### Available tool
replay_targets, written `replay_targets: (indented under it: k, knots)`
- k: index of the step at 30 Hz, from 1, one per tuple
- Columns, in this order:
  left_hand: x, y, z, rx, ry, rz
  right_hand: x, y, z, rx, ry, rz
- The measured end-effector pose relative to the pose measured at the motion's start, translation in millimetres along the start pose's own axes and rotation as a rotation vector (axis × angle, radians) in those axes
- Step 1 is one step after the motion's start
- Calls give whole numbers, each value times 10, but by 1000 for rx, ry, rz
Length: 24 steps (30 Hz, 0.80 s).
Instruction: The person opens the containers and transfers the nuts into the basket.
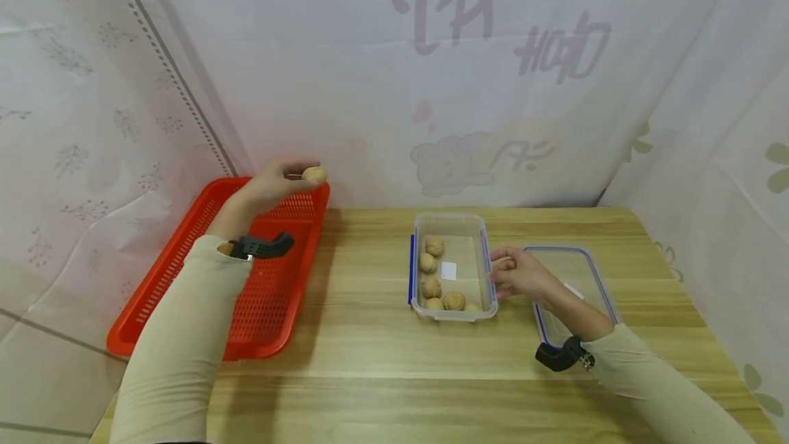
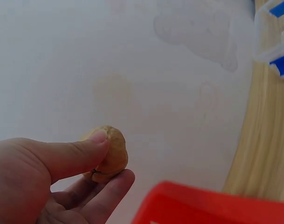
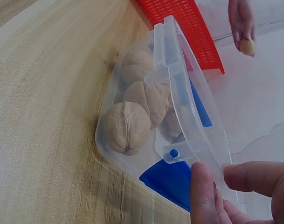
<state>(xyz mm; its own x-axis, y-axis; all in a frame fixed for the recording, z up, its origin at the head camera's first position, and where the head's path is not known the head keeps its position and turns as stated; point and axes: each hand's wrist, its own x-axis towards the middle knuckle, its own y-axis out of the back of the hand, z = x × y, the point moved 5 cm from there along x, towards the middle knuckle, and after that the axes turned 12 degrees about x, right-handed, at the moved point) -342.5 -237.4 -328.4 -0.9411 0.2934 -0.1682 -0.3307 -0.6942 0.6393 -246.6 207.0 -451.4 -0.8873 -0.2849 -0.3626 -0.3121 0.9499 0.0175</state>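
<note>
My left hand [image 1: 274, 187] is raised over the far end of the red basket [image 1: 320, 225], pinching a walnut [image 2: 114, 154] between thumb and fingers. In the middle of the table stands a clear plastic food box [image 1: 453, 219], lidless, its side clips blue. Several walnuts [image 1: 454, 301] lie in it along the left and near sides, around a small white label [image 1: 448, 270]. At the box's right wall, my right hand [image 1: 520, 274] holds the rim between thumb and fingertips. The right wrist view shows walnuts [image 3: 127, 128] through the box's clear wall.
The box's clear lid [image 1: 570, 266], edged in blue, lies on the wooden table [image 1: 370, 355] to the right, partly under my right forearm. A white printed cloth [image 1: 345, 88] hangs behind the table and along both sides. The basket stands at the table's left.
</note>
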Motion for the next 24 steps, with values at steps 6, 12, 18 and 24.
replay_targets:
  k: [6,12,18,24]
  knots:
    - [14,8,-323,-46,35,18,-16,-7,2,-5,-2,-2]
    - [19,-12,-559,-54,49,24,-16,-10,-12,-5,-1,-5]
    - [0,-71,-740,-26,82,20,-14,0,-16,-9,-2,-3]
    - [-1,-177,-961,-11,129,13,-10,1,-12,-9,-3,-1]
